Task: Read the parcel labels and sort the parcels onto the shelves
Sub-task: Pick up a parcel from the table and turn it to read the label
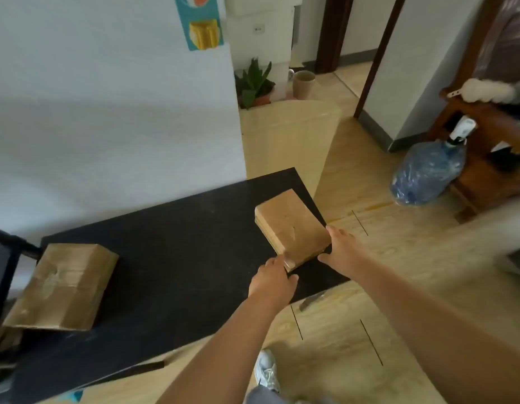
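**Head view: both hands at the small parcel**

Head view: at frame centre, the left hand (272,279) touches the near corner of a small cardboard parcel (292,228), fingers loosely curled. The right hand (342,248), fingers spread, rests against its right edge. The parcel lies on the black surface (177,243); a larger parcel (62,285) sits lower left.

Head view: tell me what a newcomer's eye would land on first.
First, the two hands, left hand and right hand, closing on the near corner of a small brown parcel at the right end of the black table. Next, a larger creased parcel lying at the table's left end. Off right, a blue water jug stands on the floor.
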`<state>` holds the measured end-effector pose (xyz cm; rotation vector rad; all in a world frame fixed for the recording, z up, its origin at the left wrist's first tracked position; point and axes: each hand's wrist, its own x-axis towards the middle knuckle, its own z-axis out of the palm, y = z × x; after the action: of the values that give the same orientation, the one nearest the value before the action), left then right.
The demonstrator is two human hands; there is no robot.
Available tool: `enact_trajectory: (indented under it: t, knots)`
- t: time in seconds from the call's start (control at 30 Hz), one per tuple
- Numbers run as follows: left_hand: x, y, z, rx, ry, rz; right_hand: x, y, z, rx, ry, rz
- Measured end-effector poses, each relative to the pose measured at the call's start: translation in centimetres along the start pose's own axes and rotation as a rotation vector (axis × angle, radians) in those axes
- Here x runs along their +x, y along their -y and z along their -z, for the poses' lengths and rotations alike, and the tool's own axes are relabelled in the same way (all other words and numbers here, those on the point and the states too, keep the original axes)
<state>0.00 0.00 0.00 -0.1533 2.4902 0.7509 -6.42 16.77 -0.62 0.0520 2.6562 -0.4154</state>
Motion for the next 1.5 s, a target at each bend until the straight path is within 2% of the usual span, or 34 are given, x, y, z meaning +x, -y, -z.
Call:
enact_trajectory:
  t: [0.23, 0.77, 0.9, 1.03, 1.13, 1.37, 1.5]
  knots:
    - [2.7, 1.7, 0.0, -0.066, -0.014, 0.039, 1.4, 0.6, -1.9, 0.120, -0.073, -0.073]
    - [2.3, 3.4, 1.6, -0.323, -0.204, 0.228, 1.5, 4.1, -2.2, 0.320, -0.029, 0.043]
    - [1.8, 2.9, 3.2, -0.469, -0.315, 0.253, 1.7, 4.9, -0.4, 0.440, -0.045, 0.099]
    - [0.9, 2.2, 5.3, -0.605, -0.523, 0.250, 2.2, 6.5, 1.6, 0.525, -0.066, 0.216]
    - [0.4, 1.7, 6.4, -0.686, -0.652, 0.313, 2.3, 8.0, 2.5, 0.523, -0.090, 0.269]
    - [0.6, 2.7, 6.7, -0.835, -0.736, 0.398, 2.2, 9.2, 2.8, 0.607, 0.033, 0.294]
    - [0.7, 3.1, 5.8, -0.882, -0.704, 0.384, 2.3, 8.8, 2.2, 0.584, 0.074, 0.270]
